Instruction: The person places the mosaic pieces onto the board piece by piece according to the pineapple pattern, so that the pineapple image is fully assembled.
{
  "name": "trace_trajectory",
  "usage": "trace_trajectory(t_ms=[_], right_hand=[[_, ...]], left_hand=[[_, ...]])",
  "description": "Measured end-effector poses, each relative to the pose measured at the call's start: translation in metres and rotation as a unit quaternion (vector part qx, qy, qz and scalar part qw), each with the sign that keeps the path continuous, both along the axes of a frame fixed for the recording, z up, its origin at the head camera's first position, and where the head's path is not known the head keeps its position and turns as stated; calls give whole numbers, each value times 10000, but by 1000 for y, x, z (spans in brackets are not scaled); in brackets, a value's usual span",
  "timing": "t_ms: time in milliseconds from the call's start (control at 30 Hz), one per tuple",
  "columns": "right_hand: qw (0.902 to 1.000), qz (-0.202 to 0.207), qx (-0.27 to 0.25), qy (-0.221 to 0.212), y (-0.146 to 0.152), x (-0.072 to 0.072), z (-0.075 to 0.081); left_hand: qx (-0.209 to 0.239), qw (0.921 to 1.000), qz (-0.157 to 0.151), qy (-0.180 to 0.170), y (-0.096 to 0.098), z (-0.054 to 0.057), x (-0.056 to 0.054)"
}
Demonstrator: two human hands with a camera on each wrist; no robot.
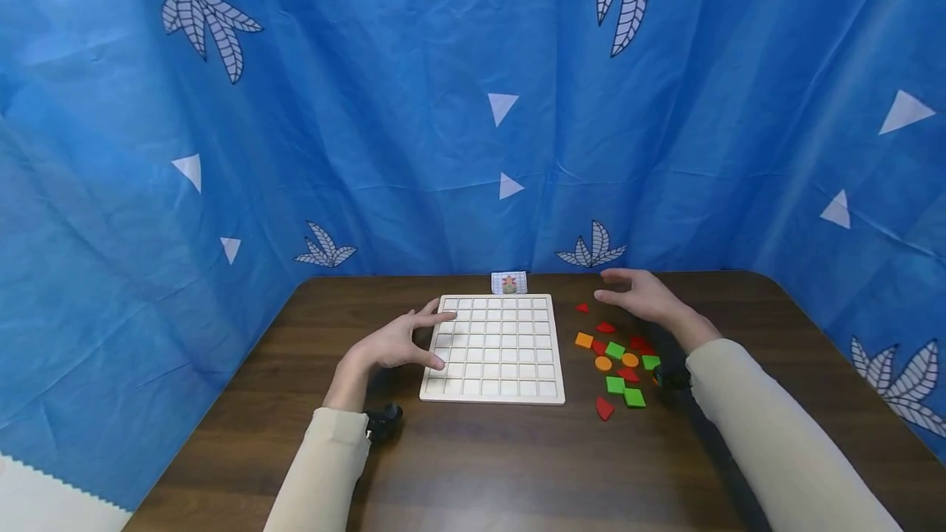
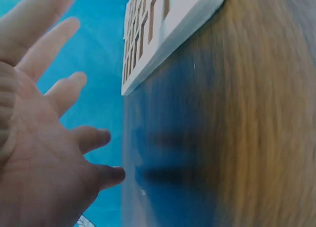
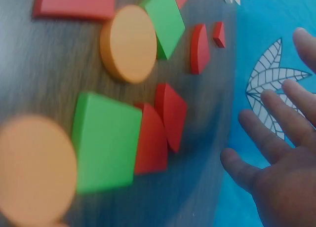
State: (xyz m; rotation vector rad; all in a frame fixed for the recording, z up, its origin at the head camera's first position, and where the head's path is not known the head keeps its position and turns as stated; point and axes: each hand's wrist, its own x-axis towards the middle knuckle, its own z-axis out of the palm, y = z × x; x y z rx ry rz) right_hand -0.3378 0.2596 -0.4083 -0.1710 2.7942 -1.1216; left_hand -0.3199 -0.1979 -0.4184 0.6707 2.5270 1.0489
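Note:
A white square board (image 1: 510,351) marked with a grid of shallow cells lies on the table. My left hand (image 1: 392,341) hovers at its left edge, fingers spread and holding nothing; whether a fingertip touches the board cannot be told. In the left wrist view, the board's rim (image 2: 160,59) lies beyond the spread fingers. My right hand (image 1: 646,300) is held above the table's far right part, fingers extended, with nothing in it. Beneath and in front of it lie loose flat pieces: green squares (image 3: 106,145), orange discs (image 3: 131,44), an orange square (image 1: 584,340) and red wedge-like pieces (image 1: 604,408).
A small card (image 1: 509,282) with a printed grid and a coloured picture lies behind the board, near the table's back edge. The brown wooden table (image 1: 473,466) meets a blue curtain (image 1: 414,105) at the back and sides.

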Motion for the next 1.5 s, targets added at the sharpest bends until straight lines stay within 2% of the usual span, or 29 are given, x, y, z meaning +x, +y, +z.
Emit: trace_trajectory(t_ms=[200, 467, 600, 867, 1167, 1500], right_hand=[[9997, -196, -42, -142, -12, -6, -6], [9992, -350, -90, -155, -24, -11, -19], [9994, -297, -53, -193, -30, -13, -22], [9982, -387, 423, -173, -39, -18, -27], [9954, -736, 602, -78, -46, -16, -28], [9933, -677, 932, -65, -51, -18, -26]], left_hand=[[214, 9996, -45, -164, -2, -7, -4], [-2, 9995, -138, -294, -9, -18, -4], [-130, 9992, -195, -309, -12, -21, -3], [-192, 9989, -174, -391, -13, -23, -2], [-252, 9985, -135, -456, -11, -21, -3], [-291, 9985, -231, -402, -13, -23, -4]])
